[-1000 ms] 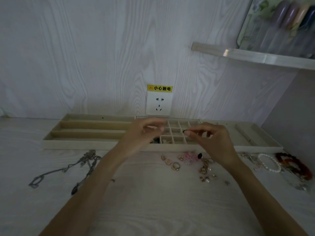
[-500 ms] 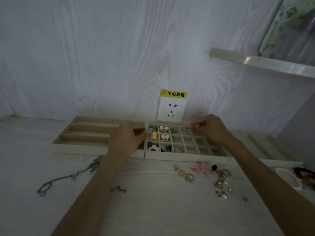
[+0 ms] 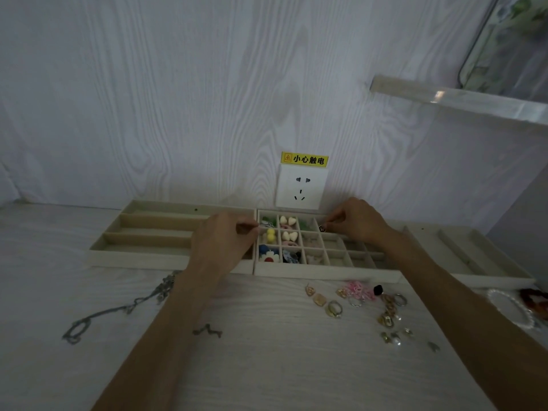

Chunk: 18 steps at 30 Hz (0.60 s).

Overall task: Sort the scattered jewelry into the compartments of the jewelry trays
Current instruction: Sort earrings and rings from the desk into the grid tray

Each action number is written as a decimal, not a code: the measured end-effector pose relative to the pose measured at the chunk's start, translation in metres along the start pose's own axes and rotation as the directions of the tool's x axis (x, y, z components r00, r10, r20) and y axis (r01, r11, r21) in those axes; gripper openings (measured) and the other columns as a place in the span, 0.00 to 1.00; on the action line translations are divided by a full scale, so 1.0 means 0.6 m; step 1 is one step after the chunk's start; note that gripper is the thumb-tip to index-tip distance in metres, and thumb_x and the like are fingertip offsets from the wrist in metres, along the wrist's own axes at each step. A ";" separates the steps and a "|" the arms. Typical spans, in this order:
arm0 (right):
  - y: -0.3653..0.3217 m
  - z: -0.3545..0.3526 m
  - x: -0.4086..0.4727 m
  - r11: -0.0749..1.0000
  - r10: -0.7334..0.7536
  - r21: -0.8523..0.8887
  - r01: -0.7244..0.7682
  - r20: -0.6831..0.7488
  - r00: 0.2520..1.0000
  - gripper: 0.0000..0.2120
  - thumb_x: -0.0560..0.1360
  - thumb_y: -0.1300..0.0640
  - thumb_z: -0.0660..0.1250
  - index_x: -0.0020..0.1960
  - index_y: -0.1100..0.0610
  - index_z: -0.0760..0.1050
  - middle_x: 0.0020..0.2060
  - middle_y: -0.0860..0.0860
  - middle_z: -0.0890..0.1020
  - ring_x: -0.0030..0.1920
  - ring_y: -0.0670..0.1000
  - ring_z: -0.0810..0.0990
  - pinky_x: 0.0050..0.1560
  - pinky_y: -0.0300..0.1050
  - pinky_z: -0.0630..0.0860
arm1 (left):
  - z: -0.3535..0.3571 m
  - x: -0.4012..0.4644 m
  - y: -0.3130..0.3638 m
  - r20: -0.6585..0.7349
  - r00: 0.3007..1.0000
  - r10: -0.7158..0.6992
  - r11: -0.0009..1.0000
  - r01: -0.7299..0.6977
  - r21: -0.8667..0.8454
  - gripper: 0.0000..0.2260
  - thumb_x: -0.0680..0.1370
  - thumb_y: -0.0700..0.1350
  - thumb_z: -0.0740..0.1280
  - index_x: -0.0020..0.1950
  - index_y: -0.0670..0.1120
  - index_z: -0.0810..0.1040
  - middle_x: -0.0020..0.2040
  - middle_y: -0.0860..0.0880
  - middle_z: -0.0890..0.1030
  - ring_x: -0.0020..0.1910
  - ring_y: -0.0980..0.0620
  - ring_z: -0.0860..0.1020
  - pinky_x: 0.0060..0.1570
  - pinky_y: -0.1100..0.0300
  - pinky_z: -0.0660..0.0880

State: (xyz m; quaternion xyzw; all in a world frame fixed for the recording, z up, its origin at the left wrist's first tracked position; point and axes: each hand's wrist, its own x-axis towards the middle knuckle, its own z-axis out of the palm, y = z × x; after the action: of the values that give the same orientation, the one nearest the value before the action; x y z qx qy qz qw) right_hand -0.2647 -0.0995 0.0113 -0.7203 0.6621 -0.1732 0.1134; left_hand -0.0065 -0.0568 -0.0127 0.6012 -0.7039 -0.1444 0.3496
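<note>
1. Black and tiny, a small dark earring-like piece (image 3: 322,228) is pinched between the thumb and fingertips of the right hand (image 3: 357,222), low over a back-row compartment of the beige gridded jewelry tray (image 3: 326,269), fourth cell from the left; whether it touches the cell floor cannot be told.
2. Left hand (image 3: 221,244) sits at the seam between the gridded tray and the beige long-slot tray (image 3: 139,256), thumb and forefinger closed together at the gridded tray's left wall; anything pinched there is too small to make out.
3. Filled cells on the left of the grid hold white heart-shaped pieces (image 3: 287,221), a yellow bobble piece (image 3: 270,235), a blue and white flower piece (image 3: 268,256) and green bits; cells to the right look bare.
4. Third beige tray with long channels (image 3: 474,256) lies just beside the grid on the right.
5. Loose on the pale wood-grain table (image 3: 267,366) in front of the grid: gold and silver rings (image 3: 335,308), a pink chain-link piece (image 3: 360,289), a black bead (image 3: 378,290) and small studs.
6. Silver chain necklace (image 3: 118,310) trails left of the left forearm; a clear bead bracelet (image 3: 510,310) and a reddish bead bracelet (image 3: 536,302) lie at the far right.
7. White wall socket (image 3: 301,188) with a yellow warning label (image 3: 304,159) stands behind the trays.
</note>
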 end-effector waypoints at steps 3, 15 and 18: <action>0.002 0.005 0.002 1.000 -0.001 -0.019 0.001 -0.011 1.000 0.07 0.72 0.53 0.71 0.48 0.52 0.84 0.38 0.48 0.83 0.36 0.44 0.77 0.36 0.39 0.71 | -0.001 0.001 -0.001 0.009 1.000 -0.003 1.000 0.003 -0.005 0.10 0.76 0.54 0.67 0.54 0.56 0.82 0.49 0.56 0.83 0.47 0.56 0.79 0.44 0.63 0.73; 0.002 0.007 0.010 0.998 0.009 -0.064 -0.007 0.024 1.000 0.08 0.73 0.53 0.70 0.50 0.53 0.83 0.42 0.50 0.84 0.41 0.48 0.78 0.42 0.43 0.74 | -0.003 0.000 -0.001 0.020 1.000 0.018 1.000 -0.018 0.004 0.10 0.76 0.53 0.67 0.55 0.55 0.82 0.50 0.55 0.83 0.46 0.59 0.77 0.44 0.62 0.73; -0.002 0.008 0.009 0.999 0.003 -0.045 -0.003 0.011 1.000 0.08 0.73 0.53 0.70 0.50 0.53 0.83 0.39 0.48 0.83 0.37 0.45 0.76 0.40 0.42 0.72 | -0.001 0.002 -0.001 0.021 1.000 0.020 1.000 -0.020 0.000 0.10 0.76 0.53 0.67 0.55 0.55 0.82 0.50 0.55 0.83 0.45 0.59 0.77 0.44 0.63 0.73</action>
State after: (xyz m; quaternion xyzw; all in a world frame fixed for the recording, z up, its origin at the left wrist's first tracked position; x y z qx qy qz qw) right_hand -0.2615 -0.1053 0.0080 -0.7226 0.6662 -0.1543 0.1010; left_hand -0.0057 -0.0577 -0.0124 0.5925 -0.7135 -0.1473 0.3436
